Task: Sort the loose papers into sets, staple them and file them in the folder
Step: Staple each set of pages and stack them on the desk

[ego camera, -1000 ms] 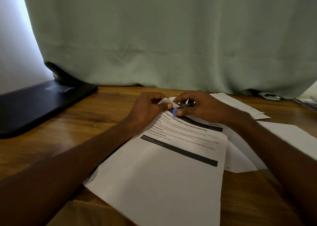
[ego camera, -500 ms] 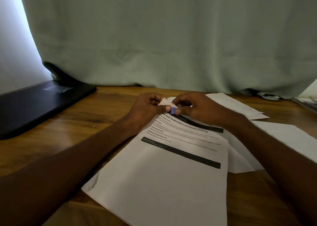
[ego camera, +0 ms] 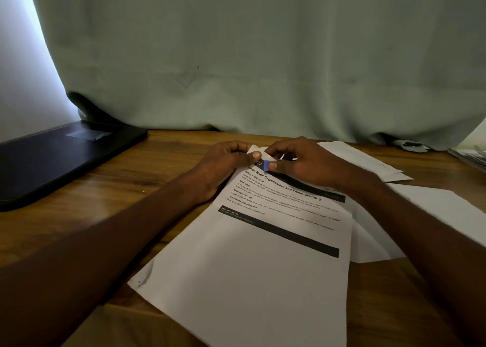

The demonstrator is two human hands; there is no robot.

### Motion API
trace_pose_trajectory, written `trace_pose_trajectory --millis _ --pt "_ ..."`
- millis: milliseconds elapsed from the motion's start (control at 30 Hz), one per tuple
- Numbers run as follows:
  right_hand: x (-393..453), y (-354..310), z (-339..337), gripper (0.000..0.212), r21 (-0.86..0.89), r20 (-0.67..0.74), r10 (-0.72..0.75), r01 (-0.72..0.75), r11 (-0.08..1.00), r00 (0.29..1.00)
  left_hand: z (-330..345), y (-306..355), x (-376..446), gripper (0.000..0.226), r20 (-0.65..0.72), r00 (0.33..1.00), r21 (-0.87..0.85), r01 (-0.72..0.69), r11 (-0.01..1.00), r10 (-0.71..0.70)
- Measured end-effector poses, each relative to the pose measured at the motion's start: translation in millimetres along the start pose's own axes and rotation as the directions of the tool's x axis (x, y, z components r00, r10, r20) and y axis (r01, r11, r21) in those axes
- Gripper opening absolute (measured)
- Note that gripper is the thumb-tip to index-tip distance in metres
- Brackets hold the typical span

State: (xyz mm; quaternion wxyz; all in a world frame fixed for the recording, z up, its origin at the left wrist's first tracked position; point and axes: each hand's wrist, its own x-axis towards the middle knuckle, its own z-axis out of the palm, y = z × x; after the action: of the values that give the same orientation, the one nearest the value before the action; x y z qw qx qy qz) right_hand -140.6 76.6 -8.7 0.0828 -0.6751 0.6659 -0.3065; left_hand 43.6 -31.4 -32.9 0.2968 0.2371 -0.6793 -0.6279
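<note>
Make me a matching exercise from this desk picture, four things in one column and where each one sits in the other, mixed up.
Things:
1. black folder
2. printed sheet
3. blue clip
4. green curtain

Places:
A. hanging behind the desk
B. far left of the desk
C. middle, under both hands
D. top corner of the sheet, at the right hand thumb

Pairs: 1-B, 2-C, 3-D, 4-A
</note>
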Motion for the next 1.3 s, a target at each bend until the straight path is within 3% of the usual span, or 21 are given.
trace_pose_trajectory --millis 167,400,800,1133,1300 --pt "-4 1 -3 0.014 0.086 0.008 -0.013 0.012 0.996 1.0 -1 0 0 0.03 0.088 0.994 0.101 0.062 0.993 -0.071" --pt "-4 7 -6 0.015 0.157 -0.005 0.014 -0.013 0.987 1.0 -2 -2 0 0.023 0.038 0.999 0.19 0.018 0.982 -0.025" --pt "-7 1 -7 0.009 0.042 0.099 0.021 -0.025 0.999 0.995 -2 -2 2 0.025 0.038 0.999 0.24 0.015 0.971 -0.025" --pt "-6 -5 -6 0.02 -0.033 0.085 0.028 -0.026 0.999 0.996 -1 -3 1 0.015 0.029 0.999 0.283 -0.029 0.959 0.022" --pt "-3 -8 -3 0.031 -0.109 0.034 0.04 -0.036 0.993 0.999 -1 -4 0 0.023 0.012 0.999 0.232 -0.051 0.971 0.049"
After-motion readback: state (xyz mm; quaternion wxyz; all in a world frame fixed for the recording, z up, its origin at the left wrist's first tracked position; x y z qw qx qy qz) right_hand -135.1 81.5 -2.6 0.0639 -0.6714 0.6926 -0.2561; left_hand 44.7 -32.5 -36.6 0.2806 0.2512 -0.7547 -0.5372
